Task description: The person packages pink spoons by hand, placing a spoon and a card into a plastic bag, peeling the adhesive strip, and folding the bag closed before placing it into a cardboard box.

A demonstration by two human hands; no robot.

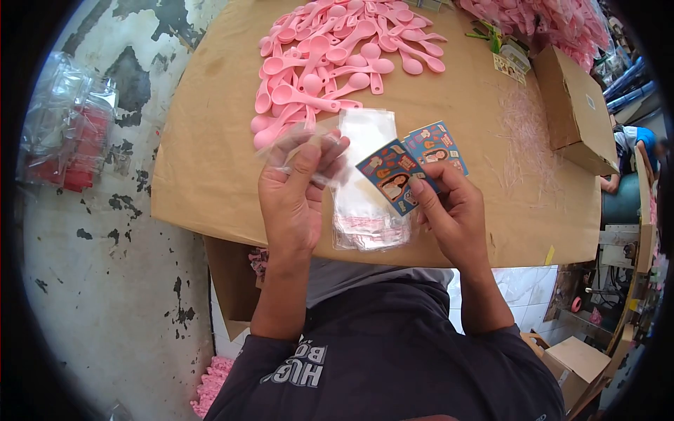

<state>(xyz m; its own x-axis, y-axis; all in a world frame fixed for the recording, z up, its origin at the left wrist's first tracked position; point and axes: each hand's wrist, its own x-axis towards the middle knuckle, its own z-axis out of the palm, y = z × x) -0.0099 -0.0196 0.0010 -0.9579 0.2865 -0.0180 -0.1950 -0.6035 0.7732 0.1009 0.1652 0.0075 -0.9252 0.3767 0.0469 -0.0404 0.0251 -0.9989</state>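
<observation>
My left hand point(298, 182) pinches a clear plastic bag point(279, 151) between thumb and fingers, raised over the table's near part. In my right hand point(455, 210) is a blue printed card point(390, 175), gripped at its lower right corner and tilted. Behind it, more cards of the same print point(441, 140) show on the table. Between my hands lies a stack of clear plastic bags point(366, 203), with reddish print along the near end. Just beyond my left hand spreads a large heap of pink plastic spoons point(316, 70).
A cardboard box point(579, 112) stands at the table's right, beside a scatter of thin clear strips point(526, 147). Pink items in plastic point(554, 24) pile up at the far right. Plastic packs point(70, 126) hang on the left wall. Another person point(635, 137) is partly visible at right.
</observation>
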